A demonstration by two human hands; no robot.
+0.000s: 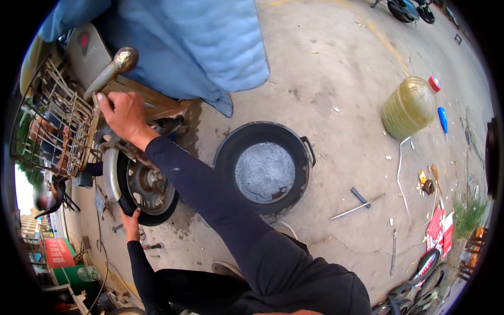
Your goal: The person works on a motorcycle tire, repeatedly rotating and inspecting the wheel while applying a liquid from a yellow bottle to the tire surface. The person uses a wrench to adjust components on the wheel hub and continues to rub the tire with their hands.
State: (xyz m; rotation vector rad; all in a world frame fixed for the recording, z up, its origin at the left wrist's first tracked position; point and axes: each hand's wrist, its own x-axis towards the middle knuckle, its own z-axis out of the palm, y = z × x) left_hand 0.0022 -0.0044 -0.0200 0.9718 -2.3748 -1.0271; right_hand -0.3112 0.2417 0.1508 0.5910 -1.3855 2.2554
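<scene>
A small wheel with a black tyre and a grey metal rim stands on the left, under a silver mudguard. My left hand is wrapped round the tyre's lower near side, thumb on the rubber. Higher up, my right hand is closed at the edge of a wire basket, above the wheel; my fingers partly hide what they grip. Just beyond that hand juts a worn handlebar end. A blue quilted cover drapes over the vehicle.
A black tub of foamy water sits right of the wheel. Farther right stand a large bottle of yellowish liquid, a blue-handled tool, a hammer and a metal rod. Rubber tubes lie lower right.
</scene>
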